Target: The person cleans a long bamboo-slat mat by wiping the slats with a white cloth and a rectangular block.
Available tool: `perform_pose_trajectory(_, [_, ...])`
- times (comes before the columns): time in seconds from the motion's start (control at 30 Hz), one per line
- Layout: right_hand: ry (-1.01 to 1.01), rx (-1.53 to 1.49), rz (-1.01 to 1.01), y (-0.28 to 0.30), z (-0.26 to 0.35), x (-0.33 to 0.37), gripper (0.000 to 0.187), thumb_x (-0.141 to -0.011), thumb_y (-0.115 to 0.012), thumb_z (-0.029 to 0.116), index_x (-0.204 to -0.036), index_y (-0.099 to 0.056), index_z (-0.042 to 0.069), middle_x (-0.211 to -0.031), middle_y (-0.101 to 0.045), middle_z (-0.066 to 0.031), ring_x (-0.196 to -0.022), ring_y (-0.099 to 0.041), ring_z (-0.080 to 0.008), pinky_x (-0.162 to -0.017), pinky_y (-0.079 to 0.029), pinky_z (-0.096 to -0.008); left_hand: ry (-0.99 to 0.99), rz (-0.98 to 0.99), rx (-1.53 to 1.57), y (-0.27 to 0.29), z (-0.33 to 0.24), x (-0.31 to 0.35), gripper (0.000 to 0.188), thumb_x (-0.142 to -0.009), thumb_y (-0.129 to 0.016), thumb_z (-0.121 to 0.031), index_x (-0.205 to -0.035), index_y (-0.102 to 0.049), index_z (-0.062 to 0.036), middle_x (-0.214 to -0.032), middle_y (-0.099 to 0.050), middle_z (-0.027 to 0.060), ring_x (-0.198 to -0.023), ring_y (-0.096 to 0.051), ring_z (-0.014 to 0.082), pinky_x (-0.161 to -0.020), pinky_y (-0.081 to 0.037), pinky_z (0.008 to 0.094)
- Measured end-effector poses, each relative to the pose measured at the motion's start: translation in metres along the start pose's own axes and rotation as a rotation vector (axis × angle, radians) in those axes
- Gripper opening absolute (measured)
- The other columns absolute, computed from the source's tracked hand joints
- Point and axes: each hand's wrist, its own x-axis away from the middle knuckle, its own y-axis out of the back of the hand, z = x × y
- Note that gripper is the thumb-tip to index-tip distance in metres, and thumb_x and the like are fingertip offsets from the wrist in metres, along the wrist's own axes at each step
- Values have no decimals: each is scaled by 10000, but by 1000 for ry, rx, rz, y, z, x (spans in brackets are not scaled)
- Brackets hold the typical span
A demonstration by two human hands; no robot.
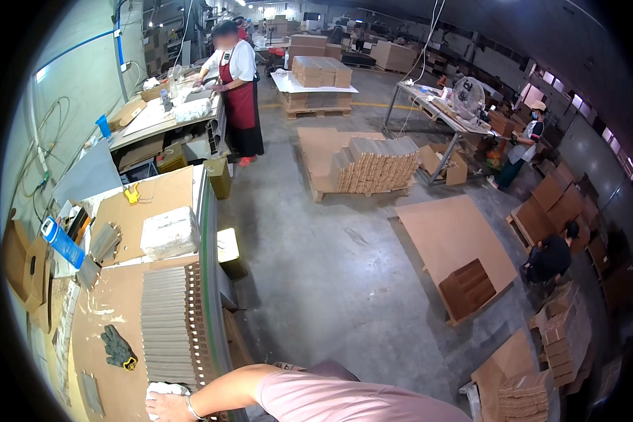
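Observation:
My right hand [167,408] reaches in from the right in a pink sleeve, with a band at the wrist. Its fingers are closed on a wadded white cloth [167,389] by the near end of a long row of grey slats [165,320]. The slats are packed side by side, their notched brown ends facing the table's right edge. Left of the row lies a dark knit glove [118,347] with a yellow cuff. Nearer is a small flat grey piece [91,394]. My left hand is outside the picture.
Farther up the cardboard-covered table [109,281] are a white wrapped block [170,233], a yellow-handled tool [132,194] and a blue bottle [62,243]. A person in a red apron [239,105] works at another bench. Pallets of stacked board [374,165] stand on the floor.

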Motion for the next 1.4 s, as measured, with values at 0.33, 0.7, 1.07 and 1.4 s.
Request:
perform_pose_trajectory(0.33, [303, -90, -456, -1, -15, -13, 450, -758, -659, 414, -1073, -644, 94, -1075, -630, -186, -970, -612, -399, -776, -487, -529, -113, 70, 67, -29, -48, -46, 260, -777, -844, -164, -972, -742, -26, -822, -699, 140, -786, -662, 310, -712, -527, 403])
perform_pose_trajectory(0.7, [-32, 186, -708, 200, 26, 63, 560, -775, -694, 396, -1210, -595, 57, -1140, -648, -177, -980, -646, -376, -785, -533, -496, -426, 209, 384, -82, -147, -79, 265, -784, -841, -160, -987, -740, -23, -847, -702, 146, -804, -666, 311, -727, -531, 401])
perform_pose_trajectory(1.07, [-669, 262, -977, 188, 140, 267, 263, -780, -721, 103, -995, -604, 6, -957, -565, -121, -871, -620, -299, -734, -521, -401, -686, 397, 674, -73, -227, -19, 269, -791, -838, -156, -1001, -739, -20, -873, -705, 152, -822, -670, 311, -742, -536, 399])
perform_pose_trajectory(1.4, [-1246, 334, -991, 137, 235, 393, 409, -722, -776, 116, -1102, -644, 42, -1078, -644, -129, -866, -679, -352, -741, -557, -423, -811, 518, 827, -61, -283, 18, 274, -798, -836, -152, -1015, -737, -17, -897, -707, 158, -839, -673, 312, -756, -540, 397])
